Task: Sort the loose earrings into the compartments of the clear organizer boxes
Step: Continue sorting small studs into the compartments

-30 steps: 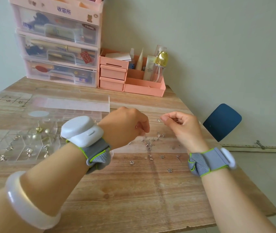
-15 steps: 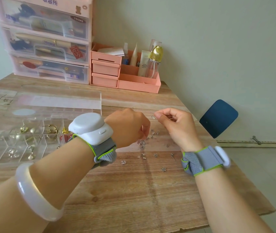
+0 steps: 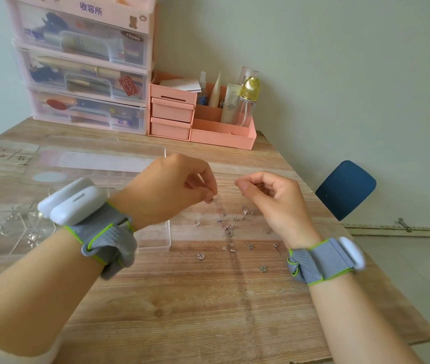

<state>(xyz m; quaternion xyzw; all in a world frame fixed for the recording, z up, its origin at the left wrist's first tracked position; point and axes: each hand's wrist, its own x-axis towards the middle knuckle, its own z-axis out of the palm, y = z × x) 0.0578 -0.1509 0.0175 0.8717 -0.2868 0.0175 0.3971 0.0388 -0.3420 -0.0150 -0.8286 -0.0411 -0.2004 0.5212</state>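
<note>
Earrings (image 3: 231,228) are lying loose on table (image 3: 195,298); left hand (image 3: 166,190) is pinching one stud (image 3: 212,200), right hand (image 3: 274,198) is curling, contents unclear.

A single head-worn wide-angle view looks forward and down from above the person's forearms, close over the wooden bench (image 3: 208,311). The left hand (image 3: 166,190) and right hand (image 3: 274,198) sit mid-frame, near the lens. Beyond the hands the view reaches the wall; right of the right hand, the floor.
</note>
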